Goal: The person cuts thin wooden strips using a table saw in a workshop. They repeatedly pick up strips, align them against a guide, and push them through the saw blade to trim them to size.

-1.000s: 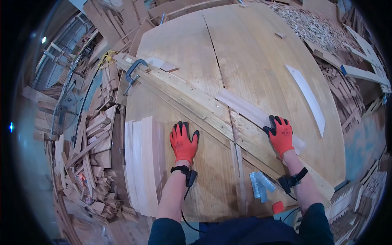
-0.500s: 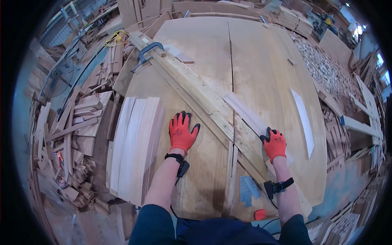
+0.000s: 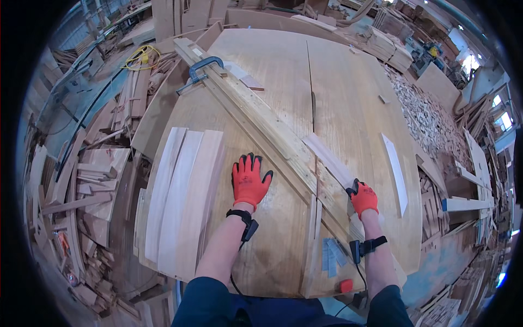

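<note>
My left hand (image 3: 250,182), in a red glove with black fingertips, lies flat on the wooden worktable (image 3: 261,240) with its fingers spread. Left of it rests a row of pale boards (image 3: 188,196). My right hand (image 3: 362,197), gloved alike, has its fingers curled at the near end of a pale wooden strip (image 3: 328,159), which it seems to grip; part of that end is hidden. The strip lies against a long timber straightedge (image 3: 267,125) that crosses the table diagonally. A blue C-clamp (image 3: 205,70) sits on the straightedge's far end.
A narrow white strip (image 3: 395,174) lies to the right, and grey-blue pieces (image 3: 332,255) and a red object (image 3: 346,285) lie near the front edge. A dark crack (image 3: 312,87) runs along the tabletop. Wood offcuts (image 3: 92,191) are piled at left, with more (image 3: 419,117) at right.
The view has tilted a little, shifting the whole scene slightly. Both hands keep about the same places on the table, and the strip stays beside the straightedge.
</note>
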A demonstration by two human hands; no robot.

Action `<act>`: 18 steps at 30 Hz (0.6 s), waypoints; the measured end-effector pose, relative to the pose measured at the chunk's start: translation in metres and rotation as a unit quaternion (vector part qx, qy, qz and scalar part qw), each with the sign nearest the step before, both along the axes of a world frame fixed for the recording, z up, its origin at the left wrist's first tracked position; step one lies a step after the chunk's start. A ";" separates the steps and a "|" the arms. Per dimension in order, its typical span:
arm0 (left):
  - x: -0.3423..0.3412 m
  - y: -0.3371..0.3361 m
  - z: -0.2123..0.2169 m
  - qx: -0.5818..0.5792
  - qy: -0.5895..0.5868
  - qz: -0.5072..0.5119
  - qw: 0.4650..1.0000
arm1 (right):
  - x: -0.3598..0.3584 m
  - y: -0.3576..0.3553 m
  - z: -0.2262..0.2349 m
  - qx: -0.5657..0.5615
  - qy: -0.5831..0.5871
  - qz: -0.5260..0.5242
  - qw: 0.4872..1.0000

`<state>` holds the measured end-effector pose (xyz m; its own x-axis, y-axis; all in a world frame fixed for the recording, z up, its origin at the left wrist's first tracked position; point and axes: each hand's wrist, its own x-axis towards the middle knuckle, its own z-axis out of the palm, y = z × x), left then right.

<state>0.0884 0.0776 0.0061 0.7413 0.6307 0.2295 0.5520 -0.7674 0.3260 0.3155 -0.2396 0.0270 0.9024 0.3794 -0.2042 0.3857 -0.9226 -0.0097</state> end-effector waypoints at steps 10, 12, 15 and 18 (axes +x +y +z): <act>0.066 0.077 -0.024 -0.016 0.016 0.016 1.000 | 0.073 0.091 -0.010 -0.015 0.020 0.009 1.000; 0.078 0.082 -0.024 -0.021 0.020 0.018 0.999 | 0.084 0.094 -0.019 -0.023 0.003 0.013 1.000; 0.091 0.091 -0.028 -0.019 0.028 0.022 0.999 | 0.096 0.107 -0.021 -0.017 0.003 0.008 1.000; 0.101 0.101 -0.032 -0.007 0.024 0.020 0.999 | 0.104 0.114 -0.022 0.000 -0.006 0.006 1.000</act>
